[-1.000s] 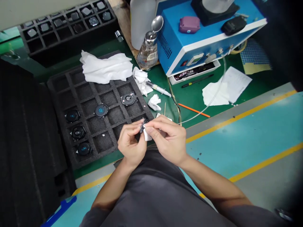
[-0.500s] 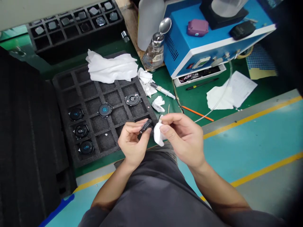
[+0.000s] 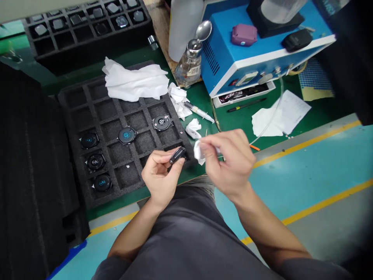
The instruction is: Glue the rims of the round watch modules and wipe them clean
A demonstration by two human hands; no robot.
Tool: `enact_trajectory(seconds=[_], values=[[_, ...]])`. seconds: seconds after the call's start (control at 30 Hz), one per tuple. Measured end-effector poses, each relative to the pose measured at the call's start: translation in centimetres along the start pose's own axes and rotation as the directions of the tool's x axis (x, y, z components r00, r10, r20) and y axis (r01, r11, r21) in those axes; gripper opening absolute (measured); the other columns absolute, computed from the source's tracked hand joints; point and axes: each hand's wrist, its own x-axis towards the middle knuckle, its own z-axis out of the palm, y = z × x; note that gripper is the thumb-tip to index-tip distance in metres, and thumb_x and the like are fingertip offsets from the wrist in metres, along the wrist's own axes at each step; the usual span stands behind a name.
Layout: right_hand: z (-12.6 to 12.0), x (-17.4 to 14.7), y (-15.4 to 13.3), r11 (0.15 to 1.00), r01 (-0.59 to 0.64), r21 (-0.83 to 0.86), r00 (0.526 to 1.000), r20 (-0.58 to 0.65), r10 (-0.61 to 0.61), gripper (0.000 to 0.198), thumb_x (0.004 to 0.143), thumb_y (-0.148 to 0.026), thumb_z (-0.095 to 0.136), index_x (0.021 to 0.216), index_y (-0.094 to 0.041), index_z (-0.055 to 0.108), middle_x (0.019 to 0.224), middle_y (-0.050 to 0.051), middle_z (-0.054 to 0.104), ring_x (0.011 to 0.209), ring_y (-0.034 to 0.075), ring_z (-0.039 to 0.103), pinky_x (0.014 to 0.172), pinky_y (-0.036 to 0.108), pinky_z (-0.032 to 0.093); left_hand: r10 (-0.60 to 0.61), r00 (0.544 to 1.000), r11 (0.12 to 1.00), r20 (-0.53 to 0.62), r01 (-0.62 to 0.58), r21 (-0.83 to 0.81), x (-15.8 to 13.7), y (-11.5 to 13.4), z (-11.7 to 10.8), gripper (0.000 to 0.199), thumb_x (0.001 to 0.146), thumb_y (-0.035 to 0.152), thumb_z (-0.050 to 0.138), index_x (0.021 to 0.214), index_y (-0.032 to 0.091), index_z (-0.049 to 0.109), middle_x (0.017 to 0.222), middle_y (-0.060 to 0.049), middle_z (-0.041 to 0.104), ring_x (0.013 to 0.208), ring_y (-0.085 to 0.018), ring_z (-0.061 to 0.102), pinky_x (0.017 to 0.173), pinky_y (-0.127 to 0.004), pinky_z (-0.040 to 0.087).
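Pinching dark device (image 3: pixel 177 156) edge-on between thumb and fingers of left hand (image 3: pixel 159 177), over near right corner of foam tray (image 3: pixel 128 179). Pinching white tissue (image 3: pixel 198 151) in right hand (image 3: pixel 230 165), apart from device. Farther: syringe (image 3: pixel 201 112), then glass bottle (image 3: pixel 187 64).

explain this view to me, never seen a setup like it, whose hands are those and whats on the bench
No robot here: these are a person's own bare hands, seen through one camera worn on the head, looking forward and down. The left hand pinches a small dark device between its fingers; the right hand holds a crumpled white tissue. On the green bench are a black foam tray with round, watch-like pieces in it, a syringe and a blue machine box.
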Motion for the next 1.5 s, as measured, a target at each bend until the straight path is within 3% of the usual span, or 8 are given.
enact_trajectory(seconds=[0.2,0.4,0.7,0.83,1.0,1.17,1.3,1.5], values=[[0.6,-0.4,-2.3,0.93,-0.038,0.365,0.992,0.124,-0.008,0.014,0.096,-0.019,0.062,0.091,-0.025,0.074,0.081,0.003,0.073,0.077,0.018,0.063,0.07,0.037,0.052,-0.118,0.992,0.993,-0.034,0.117,-0.01,0.8,0.0,-0.6,0.027,0.072,0.02,0.09,0.083,0.018,0.066,0.081,0.001,0.069,0.075,-0.01,0.072,0.07,-0.018,0.059],[-2.1,1.6,5.4,0.891,-0.394,0.226,0.893,-0.134,0.429,0.015,0.095,-0.037,0.065,0.101,-0.024,0.071,0.087,0.003,0.071,0.074,0.017,0.064,0.066,0.033,0.052,-0.43,0.903,0.874,0.02,0.421,-0.244,2.1,0.5,-0.8,0.044,0.071,0.027,0.092,0.095,0.021,0.056,0.091,-0.001,0.078,0.081,-0.019,0.079,0.072,-0.027,0.064],[-2.7,1.0,9.3,0.948,-0.301,-0.109,0.934,-0.236,0.269,0.022,0.096,-0.037,0.059,0.102,-0.022,0.075,0.103,0.01,0.074,0.099,0.026,0.068,0.087,0.044,0.054,-0.432,0.902,0.865,-0.006,0.412,-0.287,2.2,0.7,-0.8,0.049,0.07,0.03,0.093,0.101,0.022,0.057,0.093,-0.003,0.081,0.086,-0.021,0.081,0.074,-0.026,0.064],[-1.3,-0.8,5.1,0.945,-0.283,-0.163,0.95,0.09,0.3,0.023,0.098,-0.038,0.058,0.091,-0.023,0.075,0.084,0.005,0.074,0.073,0.019,0.065,0.067,0.035,0.047,-0.42,0.908,0.87,0.014,0.406,-0.281,2.1,0.7,-0.8,0.048,0.071,0.028,0.093,0.104,0.022,0.059,0.098,-0.003,0.081,0.091,-0.021,0.08,0.08,-0.028,0.065],[0.5,-1.7,3.0,0.892,-0.286,-0.35,0.811,0.408,0.42,0.018,0.095,-0.032,0.062,0.085,-0.022,0.073,0.083,0.004,0.072,0.076,0.021,0.065,0.061,0.032,0.037,-0.418,0.907,0.872,0.046,0.415,-0.261,1.7,0.7,-1.0,0.049,0.071,0.022,0.092,0.11,0.022,0.062,0.104,-0.005,0.08,0.097,-0.02,0.079,0.086,-0.029,0.063],[-0.4,-1.5,3.4,0.939,-0.342,0.03,0.918,0.226,0.327,0.017,0.094,-0.036,0.064,0.086,-0.022,0.067,0.095,0.006,0.075,0.093,0.023,0.067,0.084,0.039,0.051,-0.428,0.902,0.867,0.066,0.43,-0.251,1.4,0.4,-1.2,0.048,0.071,0.022,0.091,0.111,0.021,0.063,0.105,-0.007,0.08,0.096,-0.018,0.078,0.087,-0.029,0.062],[-1.0,-0.2,3.1,0.863,-0.441,0.245,0.897,0.146,0.417,0.018,0.094,-0.04,0.066,0.09,-0.022,0.066,0.084,0.002,0.071,0.076,0.017,0.065,0.073,0.032,0.052,-0.44,0.895,0.854,0.069,0.441,-0.275,1.6,0.6,-1.2,0.046,0.073,0.023,0.091,0.11,0.02,0.064,0.1,-0.005,0.08,0.09,-0.016,0.077,0.083,-0.026,0.063],[1.1,10.5,5.1,0.989,-0.147,0.033,0.986,-0.078,0.149,0.015,0.096,-0.034,0.061,0.092,-0.022,0.068,0.088,0.004,0.073,0.081,0.019,0.065,0.078,0.035,0.052,-0.394,0.917,0.876,0.064,0.396,-0.275,2.2,1.6,-1.3,0.038,0.081,0.029,0.085,0.111,0.022,0.064,0.102,-0.004,0.077,0.09,-0.019,0.079,0.075,-0.026,0.065]])
